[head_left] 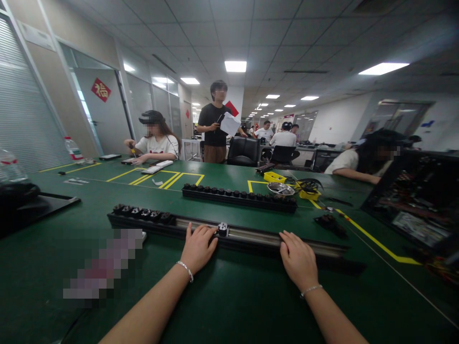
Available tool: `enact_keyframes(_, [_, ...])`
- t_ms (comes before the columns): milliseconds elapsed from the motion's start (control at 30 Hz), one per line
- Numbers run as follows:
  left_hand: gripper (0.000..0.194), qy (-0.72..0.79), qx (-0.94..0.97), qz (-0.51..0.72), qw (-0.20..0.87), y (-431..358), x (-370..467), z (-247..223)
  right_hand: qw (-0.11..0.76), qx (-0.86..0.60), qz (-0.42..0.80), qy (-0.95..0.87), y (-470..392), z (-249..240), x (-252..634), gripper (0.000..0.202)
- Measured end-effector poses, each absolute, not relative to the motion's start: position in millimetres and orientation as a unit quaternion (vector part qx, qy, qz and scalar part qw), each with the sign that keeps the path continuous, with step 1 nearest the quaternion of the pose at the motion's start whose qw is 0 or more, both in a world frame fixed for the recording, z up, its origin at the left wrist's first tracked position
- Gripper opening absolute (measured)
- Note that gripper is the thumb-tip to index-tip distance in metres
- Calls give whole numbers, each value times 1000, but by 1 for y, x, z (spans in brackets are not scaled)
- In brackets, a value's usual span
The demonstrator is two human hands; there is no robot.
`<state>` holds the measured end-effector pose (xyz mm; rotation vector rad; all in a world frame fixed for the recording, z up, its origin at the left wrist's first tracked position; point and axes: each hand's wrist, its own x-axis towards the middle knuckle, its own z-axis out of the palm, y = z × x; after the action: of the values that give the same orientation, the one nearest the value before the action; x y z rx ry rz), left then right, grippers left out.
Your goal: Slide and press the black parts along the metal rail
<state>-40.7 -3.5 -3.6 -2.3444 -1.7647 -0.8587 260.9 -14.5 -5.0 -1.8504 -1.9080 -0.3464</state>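
Observation:
A long black power strip housing (256,237) with an open metal-lined channel lies across the table in front of me. Several dark socket modules (146,213) fill its left end, and one lighter socket module (223,229) stands alone near the middle of the channel. My left hand (199,246) rests over the near edge, fingers stretched out and spread, their tips just left of the lone module. Farther right, my right hand (298,260) lies on the near edge with fingers extended over the channel. Neither hand is wrapped round anything visible.
A second black strip (238,198) full of sockets lies behind. Around it are a metal bowl (280,189), a yellow bin (274,177) and black cables (308,185). A blurred-out flat object (103,265) lies left; an open computer case (412,210) stands right. Other people sit or stand beyond.

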Motion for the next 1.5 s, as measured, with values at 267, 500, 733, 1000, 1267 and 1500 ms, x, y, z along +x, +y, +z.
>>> enact_keyframes(267, [35, -552, -787, -272, 36, -5, -37, -4, 232, -674, -129, -690, -14, -6, 259, 46])
enact_keyframes(500, [37, -552, -788, -264, 66, -5, -34, -7, 247, -682, -137, -674, -14, -6, 254, 44])
enact_keyframes(733, [40, -565, -785, -243, 77, -6, -30, -6, 259, -679, -99, -680, -13, -2, 236, 42])
enact_keyframes(1000, [42, -574, -783, -225, 89, -6, -29, -7, 291, -649, -18, -702, -3, 9, 161, 39])
enact_keyframes(1267, [44, -570, -787, -220, 87, -7, -30, -7, 336, -675, 3, -656, 6, 12, 120, 31])
enact_keyframes(1500, [42, -571, -786, -220, 86, -6, -30, -8, 336, -677, -3, -654, 6, 12, 119, 31])
